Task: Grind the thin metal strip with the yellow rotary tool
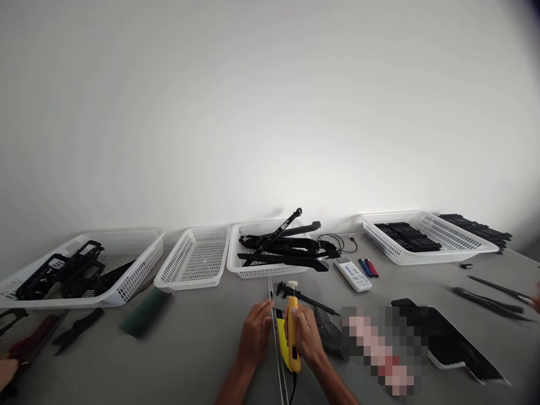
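My right hand [307, 336] is wrapped around a yellow corded hand tool [293, 332], held upright with its pale tip away from me. Its cord trails down to the front edge of the view. Beneath the tool lies a bright yellow object [282, 337], partly covered, so its kind is unclear. My left hand [255, 331] rests beside a long thin clear strip [276, 343], fingers stretched forward and fingertips by its edge. Black calipers [312, 298] lie just beyond my right hand, with a crumpled dark piece [331, 332] to its right.
White baskets with black plastic parts stand at the left [143, 242], middle [248, 274] and right [400, 259]; a smaller white basket [189, 284] stands between two. A white meter [353, 274] lies near the wall. Other people's hands show at the left [6, 371] and right edges.
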{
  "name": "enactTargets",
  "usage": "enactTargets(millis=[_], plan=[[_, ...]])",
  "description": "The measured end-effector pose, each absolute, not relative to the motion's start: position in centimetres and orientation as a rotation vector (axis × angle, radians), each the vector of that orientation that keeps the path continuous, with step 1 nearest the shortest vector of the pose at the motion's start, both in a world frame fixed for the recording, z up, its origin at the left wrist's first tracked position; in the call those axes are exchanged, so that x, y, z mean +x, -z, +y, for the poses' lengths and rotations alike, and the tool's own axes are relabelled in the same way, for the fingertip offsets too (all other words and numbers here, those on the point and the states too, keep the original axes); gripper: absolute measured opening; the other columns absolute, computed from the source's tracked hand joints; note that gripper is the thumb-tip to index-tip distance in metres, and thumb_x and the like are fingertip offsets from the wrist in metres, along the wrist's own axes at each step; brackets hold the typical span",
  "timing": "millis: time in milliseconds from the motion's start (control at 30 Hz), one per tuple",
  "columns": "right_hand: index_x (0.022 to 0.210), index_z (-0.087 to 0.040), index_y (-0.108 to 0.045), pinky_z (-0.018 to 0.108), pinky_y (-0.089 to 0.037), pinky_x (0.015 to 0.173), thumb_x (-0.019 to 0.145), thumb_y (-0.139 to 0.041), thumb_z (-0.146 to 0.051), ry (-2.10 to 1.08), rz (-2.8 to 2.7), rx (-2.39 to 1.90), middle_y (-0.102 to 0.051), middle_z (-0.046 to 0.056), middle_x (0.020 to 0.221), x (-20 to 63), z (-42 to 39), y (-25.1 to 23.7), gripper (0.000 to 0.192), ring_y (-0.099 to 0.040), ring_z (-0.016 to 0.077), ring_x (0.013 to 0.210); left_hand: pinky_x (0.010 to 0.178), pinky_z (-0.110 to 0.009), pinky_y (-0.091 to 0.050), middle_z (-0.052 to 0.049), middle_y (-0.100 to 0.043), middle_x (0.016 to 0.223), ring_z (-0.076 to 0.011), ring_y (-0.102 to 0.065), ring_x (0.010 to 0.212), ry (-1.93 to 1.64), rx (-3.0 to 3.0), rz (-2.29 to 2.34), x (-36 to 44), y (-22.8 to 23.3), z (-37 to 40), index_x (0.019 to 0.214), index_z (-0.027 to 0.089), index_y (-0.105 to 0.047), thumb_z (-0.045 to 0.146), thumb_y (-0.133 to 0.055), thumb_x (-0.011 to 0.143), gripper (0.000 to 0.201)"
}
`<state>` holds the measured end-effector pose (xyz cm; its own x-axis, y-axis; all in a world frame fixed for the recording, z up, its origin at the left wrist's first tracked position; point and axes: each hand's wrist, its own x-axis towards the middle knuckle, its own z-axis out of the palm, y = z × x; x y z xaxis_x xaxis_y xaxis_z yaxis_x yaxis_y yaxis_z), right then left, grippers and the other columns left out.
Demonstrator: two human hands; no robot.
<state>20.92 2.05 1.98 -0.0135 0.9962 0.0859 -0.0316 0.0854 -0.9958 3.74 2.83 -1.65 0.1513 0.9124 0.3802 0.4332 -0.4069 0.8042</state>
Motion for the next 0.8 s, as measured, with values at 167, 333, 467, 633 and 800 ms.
enactTargets(millis=[167,333,467,633,800], plan=[[0.069,-0.022,-0.046,0.026,-0.032,0.052,0.096,-0.049,-0.065,-1.219,-1.381,-1.072,-0.042,-0.003,0.06,21.5,1.5,-3.7,0.051,-0.037,0.0127,0.054,0.101,-0.045,-0.058,-0.012,-0.079,0.114,-0.0307,-0.074,0.111,-1.325,1.427,1.313,5.1,-0.5,1.8,0.125,0.023,-0.078,0.065,-0.054,0.102,0.053],[0.071,-0.022,-0.043,0.028,-0.025,0.058,0.102,-0.045,-0.051,-1.045,-1.722,-1.111,-0.044,-0.002,0.065,21.3,-0.9,-2.9,0.043,-0.038,0.0127,0.06,0.083,-0.032,-0.055,-0.007,-0.074,0.091,-0.0234,-0.069,0.088,-1.33,1.057,1.138,7.2,-2.9,-0.2,0.09,0.018,-0.08,0.069,-0.074,0.087,0.051],[0.072,-0.022,-0.043,0.029,-0.024,0.06,0.102,-0.045,-0.044,-0.982,-1.784,-1.182,-0.045,-0.003,0.064,21.8,-2.1,-2.6,0.037,-0.039,0.0128,0.059,0.081,-0.029,-0.051,-0.006,-0.072,0.085,-0.0205,-0.064,0.085,-1.26,0.997,1.071,8.0,-4.7,-1.3,0.084,0.016,-0.08,0.064,-0.079,0.086,0.048],[0.072,-0.023,-0.04,0.028,-0.025,0.06,0.103,-0.043,-0.045,-1.03,-1.749,-1.169,-0.04,-0.004,0.065,22.5,-2.8,-3.7,0.038,-0.036,0.0125,0.06,0.093,-0.033,-0.051,-0.011,-0.077,0.096,-0.0257,-0.068,0.098,-1.24,1.031,1.013,8.2,-6.2,-1.7,0.094,0.016,-0.084,0.061,-0.079,0.087,0.046],[0.072,-0.023,-0.037,0.027,-0.026,0.058,0.105,-0.038,-0.059,-1.123,-1.704,-1.061,-0.035,-0.004,0.066,23.1,-3.3,-5.2,0.049,-0.031,0.0119,0.06,0.097,-0.036,-0.051,-0.012,-0.08,0.1,-0.0269,-0.069,0.098,-1.182,0.949,0.955,8.5,-6.6,-1.8,0.093,0.016,-0.086,0.064,-0.083,0.081,0.05]])
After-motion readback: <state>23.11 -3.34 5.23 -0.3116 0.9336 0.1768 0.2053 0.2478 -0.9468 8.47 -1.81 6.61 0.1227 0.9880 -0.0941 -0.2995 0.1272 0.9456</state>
